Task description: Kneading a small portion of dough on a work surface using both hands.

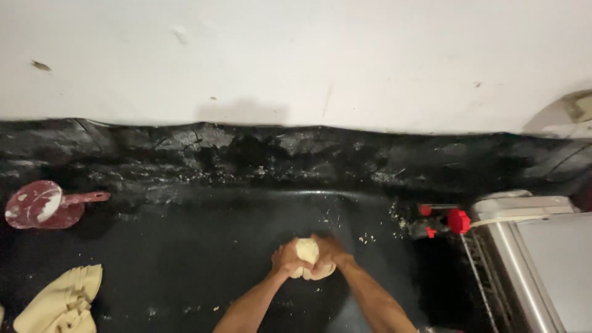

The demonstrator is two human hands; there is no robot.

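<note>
Two hands in play, and one ball of dough (308, 251) between them, right at the centre of the black worktop (185, 259). The left hand (286, 259) cups the pale lump from its side, fingers curled around it; the right hand (328, 254) closes in from the other side, fingers wrapped over the top and flank. Both are gripping the same ball, pressed together around it, and only the top and a sliver near the bottom peek out between the palms. Whether the ball rests on the surface or sits just above it, I cannot tell. Two bare forearms run down to the bottom edge of the view.

Counting the rest: one red scoop (43, 204) with a short handle lies well off to the left, and it does hold something, a smear of white flour or dough inside its bowl. One yellowish cloth (65, 302) sits crumpled at the lower left corner, well apart from the hands. One red knob (458, 221) sticks out on the right, on a small fitting with smaller red parts beside it, next to one grey metal machine (542, 259) with a flat top. Crumbs and flecks of flour dot the worktop near the hands and along the back edge. Behind it all, a black sheet runs up to a white wall (296, 55).
</note>
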